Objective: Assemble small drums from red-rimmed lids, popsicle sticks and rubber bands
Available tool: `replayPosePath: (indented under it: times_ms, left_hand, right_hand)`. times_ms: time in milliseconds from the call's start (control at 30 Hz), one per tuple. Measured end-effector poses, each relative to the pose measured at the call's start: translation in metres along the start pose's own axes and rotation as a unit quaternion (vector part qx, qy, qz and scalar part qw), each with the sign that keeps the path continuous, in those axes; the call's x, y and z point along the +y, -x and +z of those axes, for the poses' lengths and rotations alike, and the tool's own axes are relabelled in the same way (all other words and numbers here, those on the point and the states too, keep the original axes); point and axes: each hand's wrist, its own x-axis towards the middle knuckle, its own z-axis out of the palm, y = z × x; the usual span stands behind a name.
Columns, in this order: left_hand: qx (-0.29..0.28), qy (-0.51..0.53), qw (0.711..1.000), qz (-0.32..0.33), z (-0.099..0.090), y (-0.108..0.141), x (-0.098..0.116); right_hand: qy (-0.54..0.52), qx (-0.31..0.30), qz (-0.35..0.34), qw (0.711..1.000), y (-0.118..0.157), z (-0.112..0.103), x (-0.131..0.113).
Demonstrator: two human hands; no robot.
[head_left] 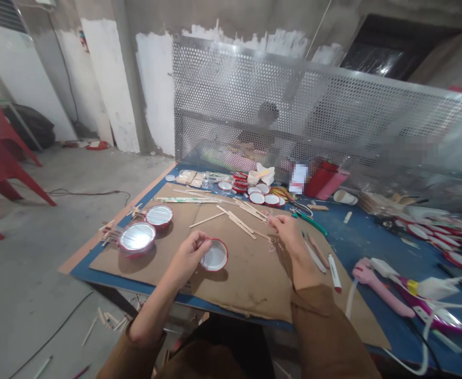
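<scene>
We hold a red-rimmed dish point(216, 257) over the cardboard point(250, 287) on a blue desk point(343, 239), our left hand point(191, 252) closed on its upper-left rim, thumb and fingers in a tight grip. The dish tilts, its pale inside turned up toward us, a shadow beneath; whether its lower edge touches the cardboard, we cannot tell.

Taking the dish as the clock's centre and the desk's far side as twelve, our right hand point(288, 231) reaches in at two o'clock. Its grip is narrow, fingertips bunched beside small pale bands point(271, 243); we cannot tell whether it holds one.

Loose wooden sticks point(241, 223) lie at one o'clock, with a pile of red-rimmed dishes point(264, 196) beyond them. Two film-topped pans point(137, 237), sticks jutting from their outer sides, rest between nine and ten. Green-handled pliers point(313, 223) lie at two; at three we find a capped marker point(334, 273) and, farther out, a pink tool point(383, 288). Across the far side, from twelve to two, stands a perforated metal panel point(231, 84), a red bottle point(320, 179) before it. A red chair point(2, 158) occupies ten o'clock, well apart from the desk.
</scene>
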Motion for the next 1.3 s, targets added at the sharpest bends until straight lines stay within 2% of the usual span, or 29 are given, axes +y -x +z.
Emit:
replayPosePath:
  times_ms: [133,333,433,600,700,867,1133,1300]
  left_hand:
    - [-0.008,0.002,1.0,-0.009,-0.001,0.0,-0.002]
    - [-0.013,0.001,1.0,-0.013,-0.001,0.0,-0.002]
    - [-0.007,-0.008,1.0,-0.005,0.0,0.0,-0.001]
    - [-0.016,-0.014,1.0,-0.002,0.001,0.0,0.001]
    - [-0.023,-0.022,0.999,0.002,0.001,0.0,0.002]
    - [-0.028,-0.02,0.999,0.007,0.003,0.0,0.006]
    - [-0.009,-0.015,1.0,0.003,0.003,0.002,0.007]
    - [-0.013,-0.016,1.0,0.0,0.002,0.001,0.006]
  right_hand:
    - [0.075,0.045,0.06,0.994,-0.028,0.003,-0.006]
    - [0.135,-0.018,0.076,0.988,-0.059,0.023,-0.022]
    - [0.131,-0.031,0.063,0.989,-0.061,0.02,-0.023]
    - [0.077,-0.044,0.007,0.996,-0.045,-0.006,-0.019]
    - [0.032,-0.067,-0.029,0.997,-0.025,-0.012,-0.017]
    - [-0.019,-0.063,-0.049,0.997,-0.002,-0.002,-0.016]
    - [-0.007,0.016,-0.013,1.0,0.006,0.013,-0.012]
    - [0.005,-0.029,-0.047,0.998,0.011,0.019,-0.019]
